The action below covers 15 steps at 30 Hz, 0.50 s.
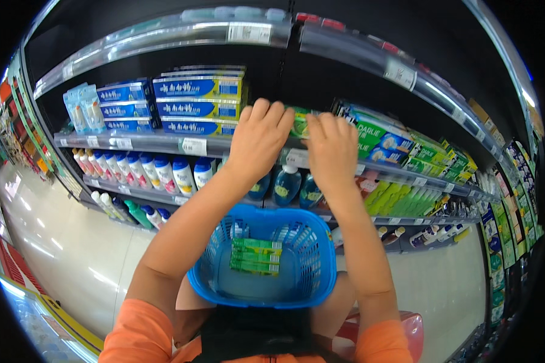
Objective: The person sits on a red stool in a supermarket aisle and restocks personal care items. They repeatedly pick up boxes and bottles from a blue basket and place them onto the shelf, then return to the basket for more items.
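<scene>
Both hands up at the shelf edge, about 12 o'clock from the blue basket [266, 257] that hangs in front of my body. Left hand [257, 140] lies palm-down, fingers curled over the near end of a green toothpaste box [299, 121]; right hand [332, 150] sits just to its 3 o'clock, fingers bent onto the same box. Grip state: both hands closed loosely around the box ends, though the fingertips are hidden behind the knuckles, so I cannot tell how firm the pinch is.

Box: long, flat, green carton with lighter print, only a short stretch showing between my hands. It rests on the middle shelf [163, 144], with a row of like green cartons [381, 140] at its 3 o'clock and blue cartons [200, 100] stacked at its 9 o'clock.

Judgement on handling: keep thumbs beneath and fingers on top, draw the carton straight toward me and level, so neighbouring cartons do not tip off the shelf lip. Light cardboard, so moderate squeeze only.

Basket holds several green cartons [255, 256] already, laid flat side by side near its middle. Bottles [157, 172] with blue caps stand one shelf down, at 8 o'clock from my left hand
</scene>
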Each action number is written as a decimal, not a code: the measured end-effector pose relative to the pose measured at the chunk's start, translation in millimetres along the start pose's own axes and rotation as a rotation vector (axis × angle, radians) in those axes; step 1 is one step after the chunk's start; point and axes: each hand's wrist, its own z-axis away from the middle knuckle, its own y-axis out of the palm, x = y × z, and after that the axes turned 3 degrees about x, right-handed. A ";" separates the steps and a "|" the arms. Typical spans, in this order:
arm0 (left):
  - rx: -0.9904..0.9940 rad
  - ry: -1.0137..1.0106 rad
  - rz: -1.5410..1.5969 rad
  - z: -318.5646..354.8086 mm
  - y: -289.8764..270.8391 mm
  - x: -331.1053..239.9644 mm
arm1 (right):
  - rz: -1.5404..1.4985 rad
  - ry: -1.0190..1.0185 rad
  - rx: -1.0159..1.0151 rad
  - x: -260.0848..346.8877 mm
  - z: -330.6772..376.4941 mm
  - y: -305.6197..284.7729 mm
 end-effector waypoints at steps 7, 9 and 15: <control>0.327 0.050 0.080 61.8 -35.0 -14.1 | -0.264 -0.005 0.345 33.3 49.7 -31.0; 0.448 0.027 0.156 97.3 -13.3 -18.4 | -0.332 -0.006 0.522 38.9 80.7 -10.7; 0.875 -0.014 0.210 213.0 75.7 -36.9 | -0.415 0.012 0.980 76.0 185.4 72.5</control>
